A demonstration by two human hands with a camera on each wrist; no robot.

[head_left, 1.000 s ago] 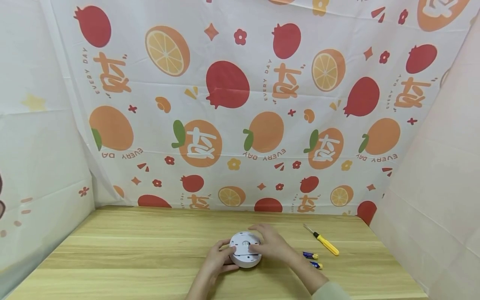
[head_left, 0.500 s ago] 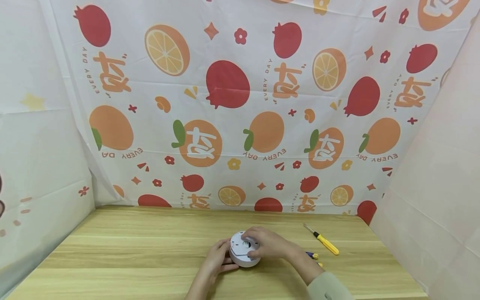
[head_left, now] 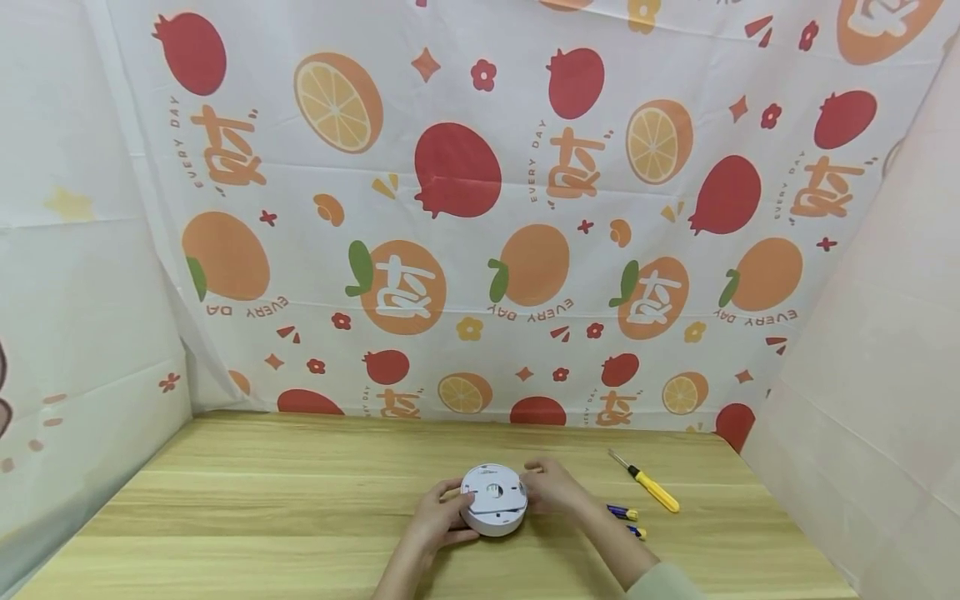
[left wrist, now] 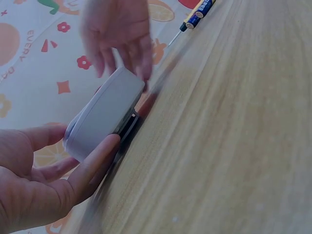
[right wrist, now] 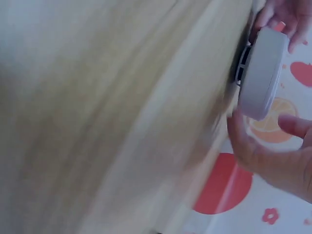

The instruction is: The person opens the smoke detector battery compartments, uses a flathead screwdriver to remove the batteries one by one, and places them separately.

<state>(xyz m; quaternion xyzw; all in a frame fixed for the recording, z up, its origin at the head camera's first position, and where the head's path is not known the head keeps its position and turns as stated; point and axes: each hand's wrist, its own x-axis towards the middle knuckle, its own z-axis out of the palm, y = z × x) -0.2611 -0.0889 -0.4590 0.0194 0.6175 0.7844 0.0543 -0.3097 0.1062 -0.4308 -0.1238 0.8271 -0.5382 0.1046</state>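
A round white smoke detector (head_left: 495, 523) is held just over the table, its back face up and a dark slotted part (right wrist: 242, 66) underneath. My left hand (head_left: 438, 518) grips its left side, thumb on the upper rim and fingers below, as the left wrist view (left wrist: 48, 180) of that hand shows. On the back lies a flat white plate (head_left: 487, 498) with a round hole, its straight front edge slightly raised at the right. My right hand (head_left: 551, 486) is at the detector's right edge; in the right wrist view its thumb and fingers (right wrist: 248, 151) are spread apart.
Two blue-and-yellow batteries (head_left: 622, 512) lie on the wooden table (head_left: 300, 500) right of the detector, partly behind the right forearm. Farther right is a yellow-handled screwdriver (head_left: 654, 490). A fruit-print cloth (head_left: 480, 333) hangs behind the table.
My right hand has moved off the detector's back plate to its right edge, uncovering the plate. The left hand keeps its grip and the detector stays nearly in place.
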